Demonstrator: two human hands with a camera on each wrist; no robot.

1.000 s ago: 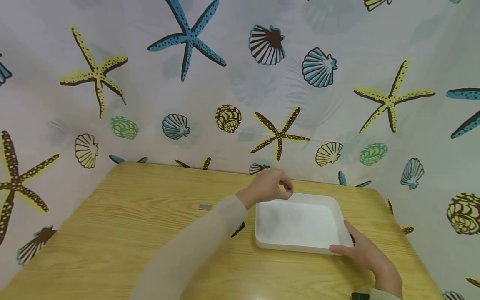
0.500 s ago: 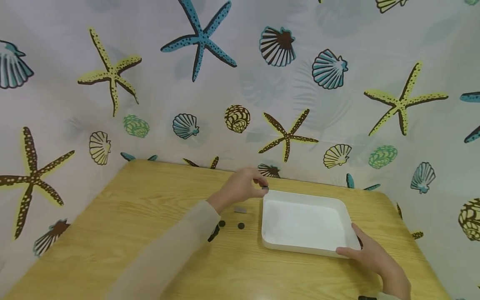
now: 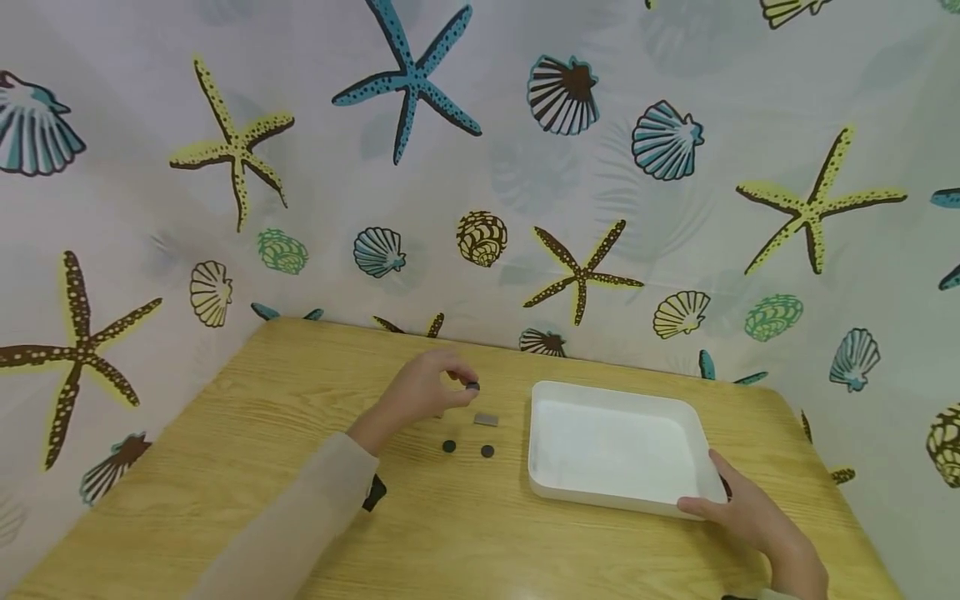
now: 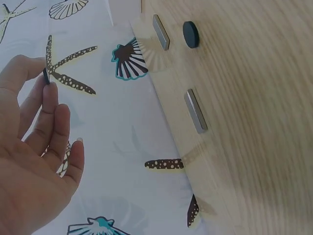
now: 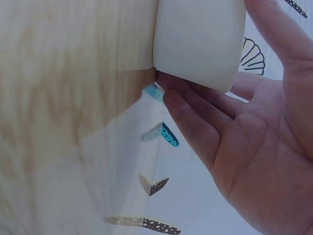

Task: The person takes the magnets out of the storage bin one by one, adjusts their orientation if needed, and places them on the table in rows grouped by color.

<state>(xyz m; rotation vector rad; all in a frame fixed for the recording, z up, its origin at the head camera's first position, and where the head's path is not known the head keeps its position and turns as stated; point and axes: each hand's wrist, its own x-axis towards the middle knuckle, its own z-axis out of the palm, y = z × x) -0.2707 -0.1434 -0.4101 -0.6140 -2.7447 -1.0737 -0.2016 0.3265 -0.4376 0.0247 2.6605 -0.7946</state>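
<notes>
My left hand point(image 3: 420, 390) pinches a small black disc point(image 3: 472, 386) between thumb and fingertips, above the table left of the white tray point(image 3: 536, 442). In the left wrist view the disc point(image 4: 46, 76) shows edge-on at the fingertips. Below the hand lie two more black discs, one nearer it point(image 3: 449, 446) and one nearer the tray point(image 3: 487, 451). Behind them are a silver bar point(image 3: 486, 419) and a second bar point(image 3: 438, 415), partly covered by the hand. My right hand point(image 3: 750, 512) grips the tray's front right corner; its fingers go under the wall in the right wrist view.
The wooden table point(image 3: 465, 542) ends at the back and right against a patterned cloth point(image 3: 420, 192) with starfish and shells. Bare tray floor point(image 3: 615, 446) shows inside the low rim. A dark band point(image 3: 374, 493) sits at the left wrist.
My left hand has moved left with the disc, from over the tray's back edge to over the table. The two lying discs have come into sight. The right hand keeps its grip on the tray.
</notes>
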